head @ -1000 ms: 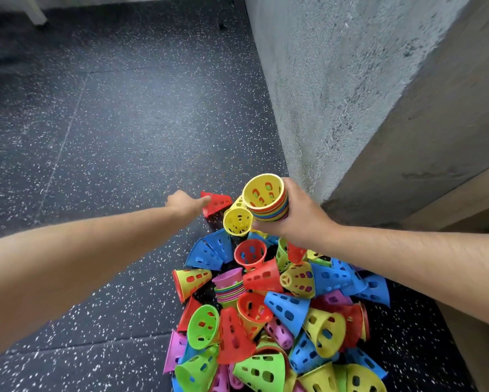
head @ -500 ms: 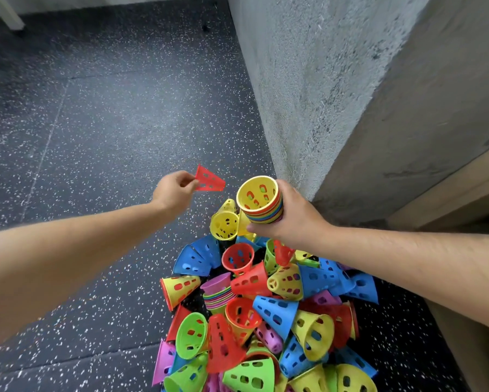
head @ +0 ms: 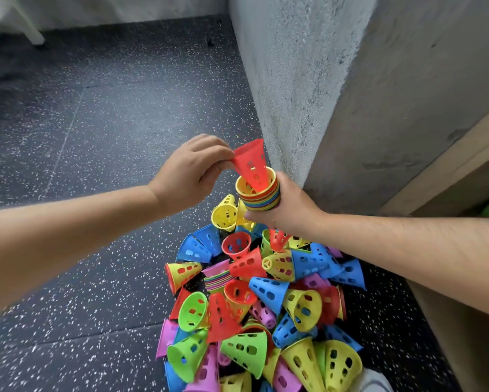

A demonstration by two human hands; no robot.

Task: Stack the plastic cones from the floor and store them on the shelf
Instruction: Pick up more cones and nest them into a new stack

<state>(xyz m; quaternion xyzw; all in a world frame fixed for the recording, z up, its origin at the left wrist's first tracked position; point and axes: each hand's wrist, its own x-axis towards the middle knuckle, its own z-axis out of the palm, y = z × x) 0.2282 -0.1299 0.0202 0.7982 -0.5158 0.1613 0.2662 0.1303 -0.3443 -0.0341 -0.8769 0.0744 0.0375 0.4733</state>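
Across most of the view, a dark rubber floor (head: 96, 137) flecked with white. To its right, a rough grey concrete wall (head: 308, 80), corner turned toward the camera, and beside that a pale wooden panel (head: 450, 171) running off the right edge.

On the floor at the foot of the wall, a loose pile of cones (head: 266, 306): perforated plastic in red, yellow, blue, green and purple, lying on their sides and across one another, with a small nested stack (head: 216, 278) on its side among them.

Above the far end of the pile, off the floor, a held stack (head: 261, 196) of nested cones, wide mouths up, a yellow one on top, clasped in the right grip (head: 291, 210) with fingers curled round its lower part.

Closed on a single red cone (head: 251, 165), the left grip (head: 189, 174), pinching the wide rim between thumb and fingertips. Narrow end of that cone inside the yellow mouth, wide end tilted up toward the wall, not seated.

At top left, a white furniture leg (head: 25, 26) on the floor.
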